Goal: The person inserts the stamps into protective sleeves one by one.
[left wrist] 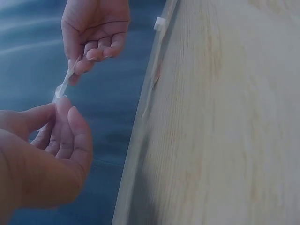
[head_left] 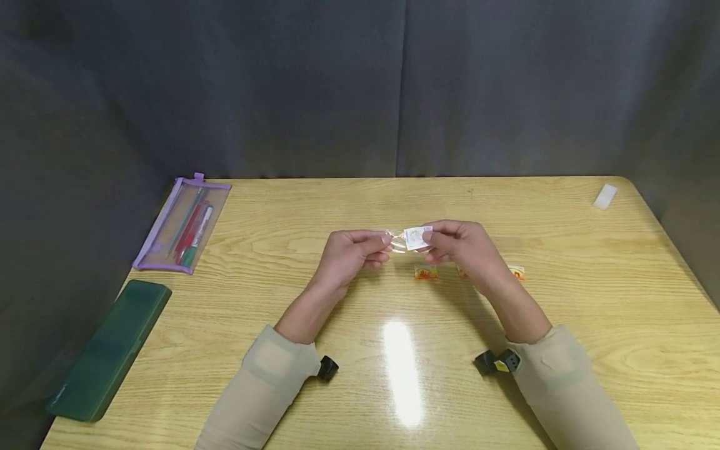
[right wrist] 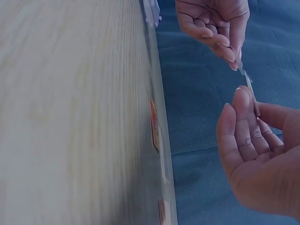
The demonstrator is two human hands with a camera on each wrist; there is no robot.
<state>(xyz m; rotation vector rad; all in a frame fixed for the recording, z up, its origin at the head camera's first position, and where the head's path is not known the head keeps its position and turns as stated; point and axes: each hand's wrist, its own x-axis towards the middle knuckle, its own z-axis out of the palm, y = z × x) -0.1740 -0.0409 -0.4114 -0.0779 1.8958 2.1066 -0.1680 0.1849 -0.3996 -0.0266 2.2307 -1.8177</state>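
Observation:
Above the middle of the table, my left hand (head_left: pixel 350 257) pinches a clear plastic strip (head_left: pixel 397 244) between thumb and fingertips. My right hand (head_left: pixel 465 249) pinches a small white printed card (head_left: pixel 416 238) by its right side. Plastic and card meet between the two hands; whether they are joined is too small to tell. From the right wrist view, the card (right wrist: pixel 251 91) appears nearly edge-on. On the table just below the hands lies a small orange and yellow card (head_left: pixel 425 272). A similar card (head_left: pixel 517 273) shows beside the right wrist, and another is mostly hidden behind it.
At the left edge lie a purple-trimmed mesh pouch (head_left: pixel 154 248) holding pens and a dark green case (head_left: pixel 112 350). A small white block (head_left: pixel 605 196) sits at the far right corner. Dark curtains (head_left: pixel 304 87) surround the table's back and sides.

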